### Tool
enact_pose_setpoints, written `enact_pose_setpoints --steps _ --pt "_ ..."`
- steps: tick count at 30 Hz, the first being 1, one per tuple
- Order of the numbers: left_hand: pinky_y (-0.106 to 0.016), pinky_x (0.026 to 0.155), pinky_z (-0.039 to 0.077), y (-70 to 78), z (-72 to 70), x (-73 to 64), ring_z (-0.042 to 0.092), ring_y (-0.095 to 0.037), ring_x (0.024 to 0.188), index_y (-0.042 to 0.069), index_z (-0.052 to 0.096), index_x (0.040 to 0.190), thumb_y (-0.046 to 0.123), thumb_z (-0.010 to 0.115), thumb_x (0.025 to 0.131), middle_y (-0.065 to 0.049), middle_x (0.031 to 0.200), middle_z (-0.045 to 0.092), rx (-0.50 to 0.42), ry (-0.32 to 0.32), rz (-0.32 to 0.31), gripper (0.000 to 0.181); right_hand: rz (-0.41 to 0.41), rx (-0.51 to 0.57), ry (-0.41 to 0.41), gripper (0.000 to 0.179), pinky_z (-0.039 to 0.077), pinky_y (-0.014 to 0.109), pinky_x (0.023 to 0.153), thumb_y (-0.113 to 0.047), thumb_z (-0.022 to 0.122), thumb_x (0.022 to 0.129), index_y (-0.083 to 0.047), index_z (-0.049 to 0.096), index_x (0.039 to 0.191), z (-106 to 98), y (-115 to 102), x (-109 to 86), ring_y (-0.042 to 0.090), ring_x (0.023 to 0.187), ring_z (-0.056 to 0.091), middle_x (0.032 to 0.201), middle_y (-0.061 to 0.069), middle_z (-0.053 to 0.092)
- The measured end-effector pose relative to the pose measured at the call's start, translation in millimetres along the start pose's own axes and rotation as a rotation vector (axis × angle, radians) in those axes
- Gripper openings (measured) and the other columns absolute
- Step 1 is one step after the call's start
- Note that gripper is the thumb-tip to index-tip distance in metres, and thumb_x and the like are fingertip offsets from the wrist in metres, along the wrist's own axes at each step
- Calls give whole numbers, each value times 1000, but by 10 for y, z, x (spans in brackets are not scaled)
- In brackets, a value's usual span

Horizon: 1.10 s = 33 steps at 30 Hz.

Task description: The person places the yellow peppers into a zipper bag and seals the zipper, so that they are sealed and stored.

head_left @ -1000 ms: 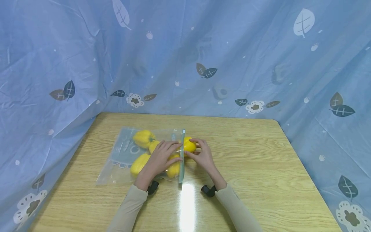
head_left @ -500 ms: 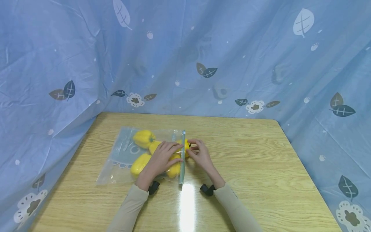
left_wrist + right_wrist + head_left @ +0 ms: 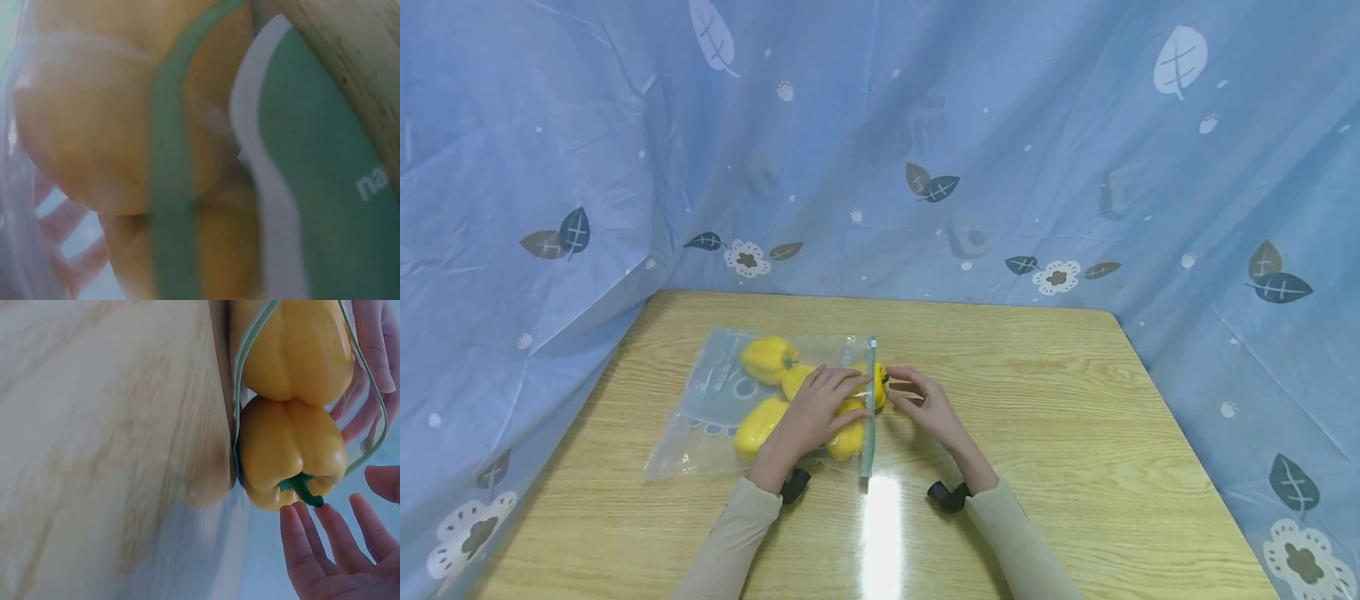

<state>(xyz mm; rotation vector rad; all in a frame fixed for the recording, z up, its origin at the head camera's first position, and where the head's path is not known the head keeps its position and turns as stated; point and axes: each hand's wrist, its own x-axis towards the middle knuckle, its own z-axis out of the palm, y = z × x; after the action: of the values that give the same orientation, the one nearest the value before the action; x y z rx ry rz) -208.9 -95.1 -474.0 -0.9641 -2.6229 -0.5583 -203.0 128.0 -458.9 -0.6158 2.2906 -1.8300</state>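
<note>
A clear zip bag (image 3: 703, 446) with a green edge lies on its side, with several yellow bell peppers (image 3: 760, 425) inside. My left hand (image 3: 816, 408) lies over the bag near its mouth and holds the upper rim, which arches over the peppers in the right wrist view. One bell pepper (image 3: 294, 447) sits in the mouth, its green stem facing out. My right hand (image 3: 928, 408) is by that stem end with fingers extended, the fingertips at or touching the pepper. In the left wrist view, yellow peppers (image 3: 94, 125) show blurred through the film.
The bag lies on a wooden table (image 3: 1037, 417), bordered at the back and sides by a blue patterned curtain (image 3: 850, 125). A black wrist mount (image 3: 947, 496) sits on the right wrist, another mount (image 3: 795, 486) on the left.
The right hand has pushed the outer pepper left into the bag mouth, then drawn slightly back with its fingers looser. The left hand has stayed at the rim.
</note>
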Motion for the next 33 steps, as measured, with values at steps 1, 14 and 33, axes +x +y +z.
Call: enact_pose_setpoints --steps 1,14,33 --pt "-47 112 23 -1 2 0 46 -20 120 22 49 135 49 56 88 1 129 53 -2 0 -1 54 -9 5 0 42 47 45 94 -2 54 92 9 43 131 5 8 -2 48 119 44 137 26 42" --pt "-46 111 25 -21 51 6 49 -19 117 22 54 130 47 58 87 2 124 57 9 70 8 50 -42 41 -21 43 50 35 92 -6 54 93 9 43 131 29 39 -29 46 119 45 133 27 45" --pt "-49 106 32 13 41 20 54 -20 111 23 62 122 35 64 86 1 117 62 -12 128 20 38 -35 64 -38 45 47 34 96 1 56 90 9 41 132 127 78 -52 44 122 43 135 25 41"
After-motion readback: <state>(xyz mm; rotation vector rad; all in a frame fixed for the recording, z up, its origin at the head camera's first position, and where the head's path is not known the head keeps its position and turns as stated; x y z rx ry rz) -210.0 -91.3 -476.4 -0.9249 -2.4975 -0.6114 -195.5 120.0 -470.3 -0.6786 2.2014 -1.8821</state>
